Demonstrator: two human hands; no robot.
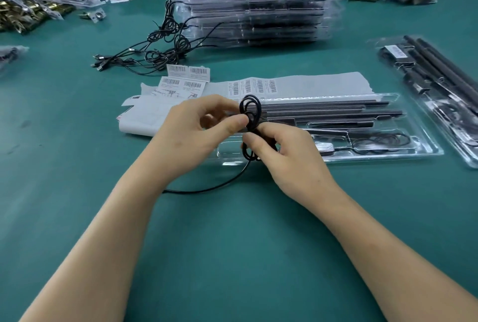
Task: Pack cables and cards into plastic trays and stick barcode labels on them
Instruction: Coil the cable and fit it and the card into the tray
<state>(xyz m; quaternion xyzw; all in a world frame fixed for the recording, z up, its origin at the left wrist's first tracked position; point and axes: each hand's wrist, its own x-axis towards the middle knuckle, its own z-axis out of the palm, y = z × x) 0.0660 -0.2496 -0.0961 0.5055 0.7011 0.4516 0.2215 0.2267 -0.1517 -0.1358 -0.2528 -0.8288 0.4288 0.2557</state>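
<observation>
Both hands hold a coiled black cable (250,109) above the left end of a clear plastic tray (424,152). My left hand (196,130) pinches the coil between thumb and fingers at its middle. My right hand (279,151) grips the lower loops. A loose tail of the cable (207,188) trails down onto the green table and runs under my left wrist. The tray holds long black rods and another coiled cable (380,142) with a small connector. Barcode labels (187,76) lie on white backing sheets just behind the tray.
A tall stack of filled clear trays (253,3) stands at the back centre, with a tangle of loose black cables (144,55) at its left. Another filled tray (434,83) lies at the right edge. Piles of cards and brass parts (28,14) line the far edge.
</observation>
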